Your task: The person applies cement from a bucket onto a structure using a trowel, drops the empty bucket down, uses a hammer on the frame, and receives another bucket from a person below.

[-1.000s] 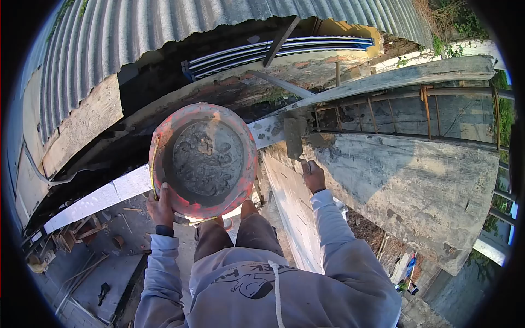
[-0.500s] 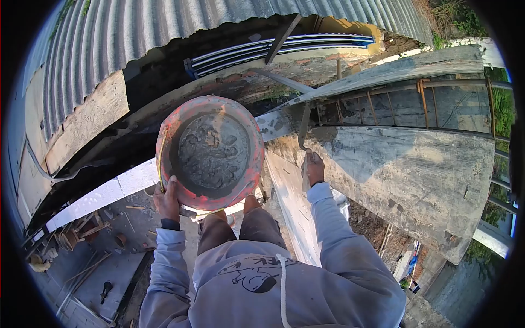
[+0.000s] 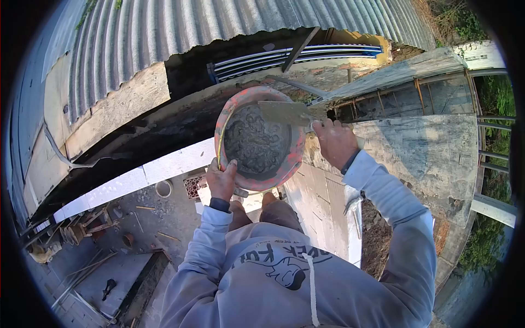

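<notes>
My left hand (image 3: 221, 179) grips the near-left rim of a red, mortar-smeared bucket (image 3: 227, 107), thumb over the edge. Wet grey mortar (image 3: 252, 145) fills the inside, its surface lumpy. Closed around a handle at the bucket's right is my right hand (image 3: 336, 143). It holds a trowel (image 3: 285, 113) whose flat, mortar-coated blade reaches left over the far right part of the bucket. Whether the blade touches the mortar I cannot tell.
Wooden formwork boards (image 3: 421, 158) with rebar (image 3: 420, 96) between them run off to the right. Corrugated roofing (image 3: 219, 27) overhangs the far side. Far below on the left lie wood scraps (image 3: 82, 227), a pale bucket (image 3: 163, 188) and a dark tool (image 3: 109, 288).
My right hand has brought the trowel from the formwork leftward over the bucket, its blade now pointing left. In view, the bucket and my left hand sit farther right.
</notes>
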A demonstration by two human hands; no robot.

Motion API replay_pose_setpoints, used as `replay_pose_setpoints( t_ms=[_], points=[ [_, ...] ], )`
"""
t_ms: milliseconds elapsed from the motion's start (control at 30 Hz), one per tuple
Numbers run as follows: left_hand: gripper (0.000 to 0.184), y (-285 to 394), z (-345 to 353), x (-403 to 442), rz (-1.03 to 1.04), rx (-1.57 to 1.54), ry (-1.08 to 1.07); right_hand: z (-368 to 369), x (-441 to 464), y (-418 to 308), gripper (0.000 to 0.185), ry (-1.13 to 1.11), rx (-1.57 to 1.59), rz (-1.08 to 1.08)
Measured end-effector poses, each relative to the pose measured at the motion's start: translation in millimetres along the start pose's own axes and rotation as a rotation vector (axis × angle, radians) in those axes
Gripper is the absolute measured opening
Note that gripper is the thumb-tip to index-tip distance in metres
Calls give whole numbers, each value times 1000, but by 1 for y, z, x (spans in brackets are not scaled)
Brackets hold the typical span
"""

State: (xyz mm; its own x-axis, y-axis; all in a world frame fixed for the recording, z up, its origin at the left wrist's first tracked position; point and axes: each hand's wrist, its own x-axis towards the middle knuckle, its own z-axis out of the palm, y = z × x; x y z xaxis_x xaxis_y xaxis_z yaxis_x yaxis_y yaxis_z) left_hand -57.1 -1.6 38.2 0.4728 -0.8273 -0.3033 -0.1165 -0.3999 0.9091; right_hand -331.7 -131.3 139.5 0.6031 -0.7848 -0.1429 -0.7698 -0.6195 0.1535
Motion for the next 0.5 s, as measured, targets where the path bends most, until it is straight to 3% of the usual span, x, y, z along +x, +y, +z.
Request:
replay_pose_setpoints(
  t_ms=[67,167,267,500],
  points=[
    [26,17,5,-5,-5,49,-13,31,35,-6,22,-58,-102,5],
    [28,22,12,-8,26,104,-32,67,59,-23,19,-322,183,-21],
    [29,16,17,-10,48,103,-12,113,34,-46,23,-344,336,24],
    [24,29,15,-26,-28,74,-31,97,3,-63,43,-327,616,126]
  ],
)
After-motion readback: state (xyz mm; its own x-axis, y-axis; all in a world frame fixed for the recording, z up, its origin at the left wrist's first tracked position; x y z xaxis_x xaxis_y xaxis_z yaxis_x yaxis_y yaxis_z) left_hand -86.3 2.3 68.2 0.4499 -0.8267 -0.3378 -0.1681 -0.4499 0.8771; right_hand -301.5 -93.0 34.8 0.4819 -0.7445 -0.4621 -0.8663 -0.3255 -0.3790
